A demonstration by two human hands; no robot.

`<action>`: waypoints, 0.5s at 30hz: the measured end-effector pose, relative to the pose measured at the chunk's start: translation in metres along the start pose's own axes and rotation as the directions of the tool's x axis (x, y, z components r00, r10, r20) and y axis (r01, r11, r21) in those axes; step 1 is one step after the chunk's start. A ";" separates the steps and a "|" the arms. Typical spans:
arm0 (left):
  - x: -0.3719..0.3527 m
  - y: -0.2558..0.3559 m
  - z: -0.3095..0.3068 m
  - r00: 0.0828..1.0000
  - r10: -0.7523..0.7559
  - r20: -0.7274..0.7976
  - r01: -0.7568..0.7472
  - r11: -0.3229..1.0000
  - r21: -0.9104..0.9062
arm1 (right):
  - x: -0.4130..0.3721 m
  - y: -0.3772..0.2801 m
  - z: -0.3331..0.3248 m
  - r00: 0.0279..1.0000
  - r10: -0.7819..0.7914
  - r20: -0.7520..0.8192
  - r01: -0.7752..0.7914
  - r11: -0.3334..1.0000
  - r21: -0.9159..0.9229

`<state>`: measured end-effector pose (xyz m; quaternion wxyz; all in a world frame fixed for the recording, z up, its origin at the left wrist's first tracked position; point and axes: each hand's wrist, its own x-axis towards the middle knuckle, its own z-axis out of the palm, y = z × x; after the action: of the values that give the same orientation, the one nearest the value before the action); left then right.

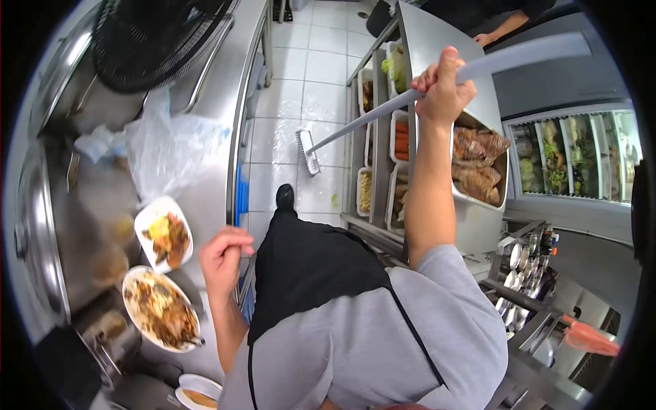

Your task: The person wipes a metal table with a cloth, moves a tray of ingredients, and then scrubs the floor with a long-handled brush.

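Observation:
My right hand [443, 87] is wrapped round the pale grey handle of a floor scrub brush [372, 117], thumb pointing up along it. The handle slants down to the left, and its white brush head [309, 153] rests bristles-sideways on the wet tiled floor [277, 102]. Held beside my left hip, my left hand [224, 258] has its fingers loosely curled in, with nothing seen in them. It hovers close to the edge of the steel counter [219, 198], apart from the dishes there. A black shoe [285, 197] stands on the tiles below the brush head.
On the left counter are a plate of food [166, 236], an oval dish [160, 307], plastic bags [167, 143] and a black fan [147, 41]. At right stand white food bins [400, 137] and a steel pan of meat [478, 167]. Another person's hand [484, 39] shows at the top.

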<state>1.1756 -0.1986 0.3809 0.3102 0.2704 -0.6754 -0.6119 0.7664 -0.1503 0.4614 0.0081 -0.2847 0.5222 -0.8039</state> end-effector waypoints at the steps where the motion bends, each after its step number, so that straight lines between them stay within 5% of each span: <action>1: 0.033 -0.001 0.005 0.999 0.003 0.044 -0.002 1.000 -0.012 | 0.016 0.003 0.000 1.000 0.012 -0.022 -0.011 0.998 0.060; 8: 0.261 0.017 0.066 0.928 0.198 0.315 -0.182 0.980 -0.080 | 0.121 0.034 -0.012 0.982 -0.065 -0.180 0.070 0.997 0.020; 15: 0.438 -0.015 0.157 0.904 0.154 0.399 -0.182 0.983 0.035 | 0.236 0.103 -0.024 0.960 -0.146 -0.240 0.157 0.987 0.029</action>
<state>0.7681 -0.4229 0.3954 0.2095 0.0933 -0.7662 -0.6003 0.5279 -0.2500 0.4739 -0.1092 -0.2253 0.4769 -0.8426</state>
